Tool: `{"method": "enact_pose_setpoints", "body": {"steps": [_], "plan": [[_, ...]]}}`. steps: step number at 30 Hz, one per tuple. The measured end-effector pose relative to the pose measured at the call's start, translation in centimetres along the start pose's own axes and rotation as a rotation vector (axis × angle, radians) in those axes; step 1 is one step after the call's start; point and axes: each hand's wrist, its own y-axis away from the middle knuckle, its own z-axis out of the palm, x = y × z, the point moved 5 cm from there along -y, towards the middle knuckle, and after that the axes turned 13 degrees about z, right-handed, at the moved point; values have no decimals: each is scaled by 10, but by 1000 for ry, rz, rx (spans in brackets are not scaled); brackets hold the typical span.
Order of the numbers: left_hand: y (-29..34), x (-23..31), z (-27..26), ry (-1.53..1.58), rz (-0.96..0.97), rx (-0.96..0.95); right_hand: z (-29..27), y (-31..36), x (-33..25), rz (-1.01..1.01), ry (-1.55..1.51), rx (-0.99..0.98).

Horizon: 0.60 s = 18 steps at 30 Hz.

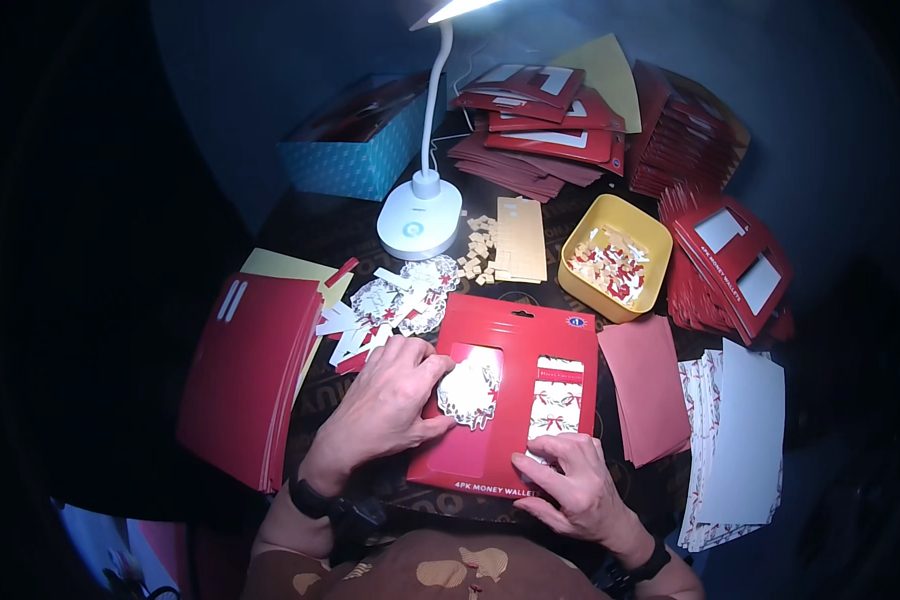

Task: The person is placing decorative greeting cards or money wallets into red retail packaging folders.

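Observation:
A flat red card pack [510, 345] with two windows lies in front of me. My left hand [388, 405] has its finger and thumb at the left edge of a white wreath-shaped paper cutout [468, 390] with red and dark print, over the pack's left window. My right hand [578, 488] rests on the pack's lower right, thumb and fingers apart. Its fingertips touch the lower end of a white strip [556, 408] printed with red bows, which shows in the right window. The strip's lower end is hidden under these fingers.
Left are red cards [240, 370], white strips [345, 335] and more wreath cutouts [425, 290]. A white lamp [420, 215], small beige squares [480, 250] and a yellow tub [582, 285] stand behind. Red packs [735, 255], pink envelopes [645, 390] and patterned sheets [700, 450] lie right.

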Motion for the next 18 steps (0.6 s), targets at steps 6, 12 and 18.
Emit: {"method": "enact_pose_setpoints", "body": {"steps": [6,12,18], "plan": [[1,0,0,11,11,13,1,0,0,3,10,26],[0,-1,2,2,26,23,1,2,2,7,9,34],[2,-2,2,18,-17,3,2,1,2,13,-1,18]]}}
